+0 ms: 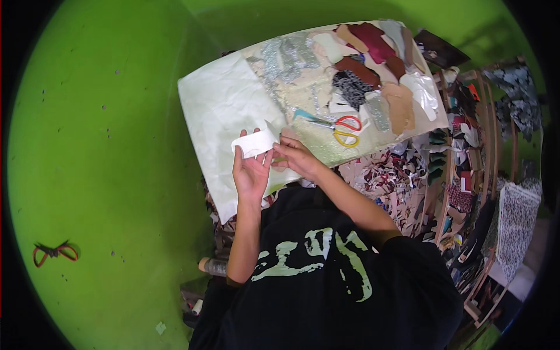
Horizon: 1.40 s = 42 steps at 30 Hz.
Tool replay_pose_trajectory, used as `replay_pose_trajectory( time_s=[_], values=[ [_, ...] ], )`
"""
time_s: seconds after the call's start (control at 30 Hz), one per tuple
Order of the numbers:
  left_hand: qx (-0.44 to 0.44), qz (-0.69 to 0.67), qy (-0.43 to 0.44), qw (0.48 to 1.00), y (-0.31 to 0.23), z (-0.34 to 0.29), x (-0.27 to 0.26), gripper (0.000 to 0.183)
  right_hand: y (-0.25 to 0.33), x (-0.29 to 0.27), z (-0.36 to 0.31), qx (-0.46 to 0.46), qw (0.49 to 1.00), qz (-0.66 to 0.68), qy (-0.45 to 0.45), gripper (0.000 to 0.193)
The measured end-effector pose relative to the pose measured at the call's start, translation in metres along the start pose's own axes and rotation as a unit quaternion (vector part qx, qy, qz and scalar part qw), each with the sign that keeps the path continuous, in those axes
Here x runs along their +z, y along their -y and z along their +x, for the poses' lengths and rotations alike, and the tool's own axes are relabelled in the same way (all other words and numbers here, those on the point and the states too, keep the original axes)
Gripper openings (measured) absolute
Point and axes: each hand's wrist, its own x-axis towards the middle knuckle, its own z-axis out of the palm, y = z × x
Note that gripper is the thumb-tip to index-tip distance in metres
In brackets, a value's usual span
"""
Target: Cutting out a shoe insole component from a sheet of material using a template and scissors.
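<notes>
A small white strip with a rounded end [254,143], paper or cloth, lies across the raised fingers of my left hand [252,175]. The palm of that hand faces up, and its thumb presses on the strip's left end. My right hand [296,158] pinches the strip's right end between thumb and fingers. Both hands are just above a large white sheet [224,105] on the left part of the table. To the right of them lie scissors [333,123], with one red and one yellow handle loop.
Several cut leather-like pieces, such as a maroon one [373,42] and a tan one [399,108], cover the table's right side. A heap of scraps [388,178] lies below its near edge. Wooden racks [443,204] with materials stand at right; a green wall [105,163] rises at left.
</notes>
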Motion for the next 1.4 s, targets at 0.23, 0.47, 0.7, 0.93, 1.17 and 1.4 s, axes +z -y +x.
replay_pose_trajectory(
  time_s=[0.23,0.47,0.7,0.93,1.17,1.4],
  values=[
    [-0.029,0.335,-0.102,0.936,0.058,0.013,-0.007,0.028,0.029,-0.075,-0.036,-0.155,0.974,0.118,-0.120,0.016],
    [-0.153,0.463,0.070,0.870,0.138,0.052,0.019,0.042,0.062,-0.143,-0.093,-0.163,0.963,0.087,-0.196,0.014],
    [-0.249,0.323,0.025,0.913,0.223,0.107,0.057,0.021,0.100,-0.196,-0.141,-0.128,0.969,-0.023,-0.209,0.019],
    [-0.258,0.309,-0.010,0.915,0.292,0.156,0.057,0.013,0.087,-0.288,-0.146,-0.089,0.934,-0.239,-0.251,0.022],
    [-0.255,0.402,-0.077,0.876,0.340,0.210,0.049,0.019,0.100,-0.356,-0.145,-0.086,0.863,-0.361,-0.343,0.023],
    [-0.249,0.443,-0.100,0.855,0.351,0.236,0.044,0.022,0.105,-0.364,-0.143,-0.139,0.812,-0.426,-0.374,0.027]
  ],
)
